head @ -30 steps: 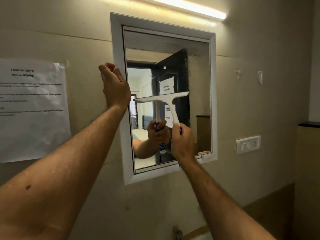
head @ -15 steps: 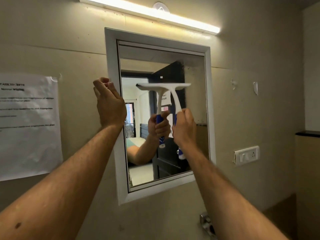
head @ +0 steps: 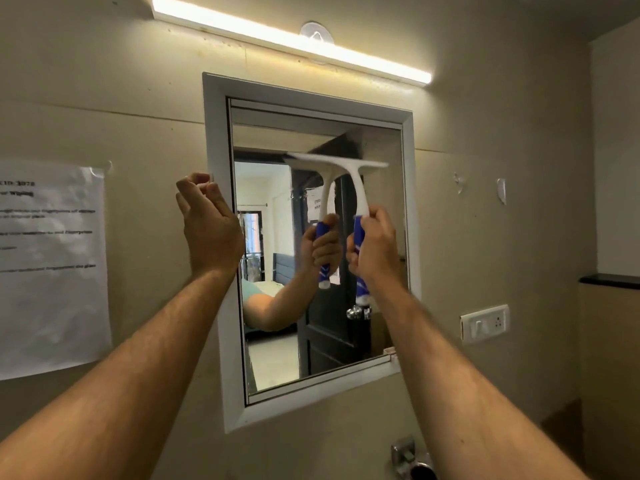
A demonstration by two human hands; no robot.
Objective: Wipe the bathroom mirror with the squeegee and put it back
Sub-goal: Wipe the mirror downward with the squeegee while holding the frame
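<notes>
The white-framed mirror (head: 218, 140) hangs on the beige wall. A white squeegee (head: 353, 171) with a blue handle is pressed blade-first against the upper part of the glass, handle pointing down. My right hand (head: 375, 249) is closed around that blue handle. My left hand (head: 207, 225) rests against the mirror's left frame edge, fingers curled and holding nothing. The glass reflects the squeegee, my hand and a dark door.
A paper notice (head: 48, 265) is taped to the wall on the left. A tube light (head: 294, 39) runs above the mirror, with a clear suction hook (head: 317, 32) behind it. Right of the mirror are small wall hooks (head: 500, 190) and a switch socket (head: 485, 323). A metal tap (head: 410, 459) sits below.
My right hand has carried the squeegee up the glass from mid-mirror to near the top. The head view has tilted upward. My left hand has stayed on the frame's left edge.
</notes>
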